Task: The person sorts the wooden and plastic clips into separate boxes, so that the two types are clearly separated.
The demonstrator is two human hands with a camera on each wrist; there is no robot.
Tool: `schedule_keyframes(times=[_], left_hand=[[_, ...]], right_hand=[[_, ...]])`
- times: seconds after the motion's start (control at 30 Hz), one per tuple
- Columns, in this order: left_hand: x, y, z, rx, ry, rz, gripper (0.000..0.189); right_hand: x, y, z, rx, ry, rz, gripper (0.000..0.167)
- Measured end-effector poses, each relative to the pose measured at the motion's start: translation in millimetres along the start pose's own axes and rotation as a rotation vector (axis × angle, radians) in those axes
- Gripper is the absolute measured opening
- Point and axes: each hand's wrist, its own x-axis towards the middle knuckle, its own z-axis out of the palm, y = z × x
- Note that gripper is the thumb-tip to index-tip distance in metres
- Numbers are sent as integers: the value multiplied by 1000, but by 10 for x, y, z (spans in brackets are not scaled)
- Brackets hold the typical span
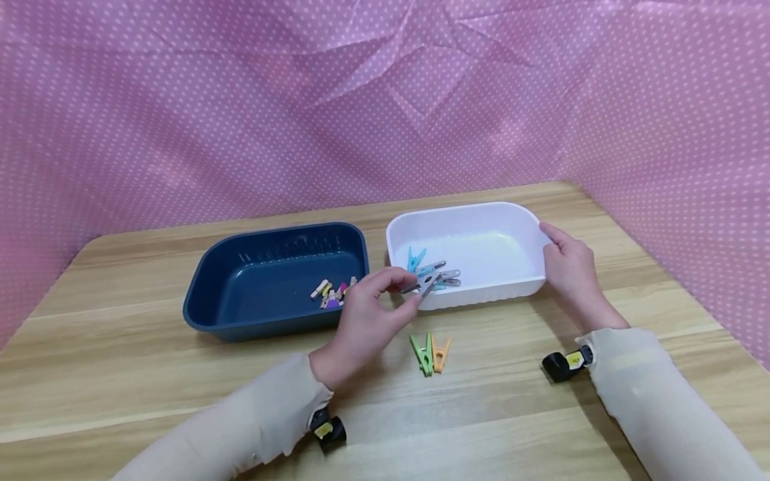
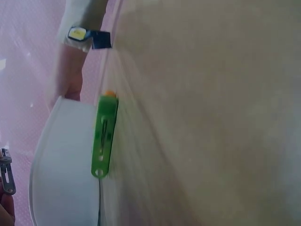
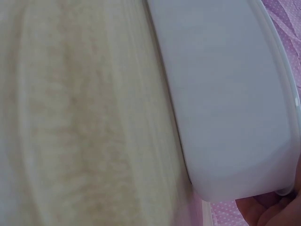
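Note:
My left hand [image 1: 368, 317] pinches a grey clothespin [image 1: 428, 283] between thumb and fingertips, over the near left rim of a white plastic basin [image 1: 487, 294]. The same clothespin [image 2: 7, 174] shows at the left edge of the left wrist view. With my right hand [image 1: 570, 267] I grip the basin's right end by its rim; fingers [image 3: 263, 211] curl beneath the lip. Inside the basin, at its left, lie several blue and grey clothespins [image 1: 415, 258]. A green clothespin [image 1: 424, 355] and an orange clothespin [image 1: 442, 354] lie side by side on the table before it.
To the left stands a dark blue basin [image 1: 240, 329] with several small wooden and coloured pegs [image 1: 329, 294] in its near right corner. The wooden table [image 1: 481, 414] is bounded by a pink dotted cloth [image 1: 271, 120] behind and at the sides.

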Motion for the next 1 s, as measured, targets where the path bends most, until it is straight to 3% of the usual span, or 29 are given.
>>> schedule_keyframes(times=[0.5,0.87,1.0], left_hand=[[364,-72,23,96,-30,-24,21],[376,-39,201,194,-19,-55,28],[369,-40,233,246,15,-63,36]], right_hand=[[63,-60,-36,-32,5,7,50],[2,77,-3,-13,23,-44,50],[-22,115,7,-13,25,-64,50]])
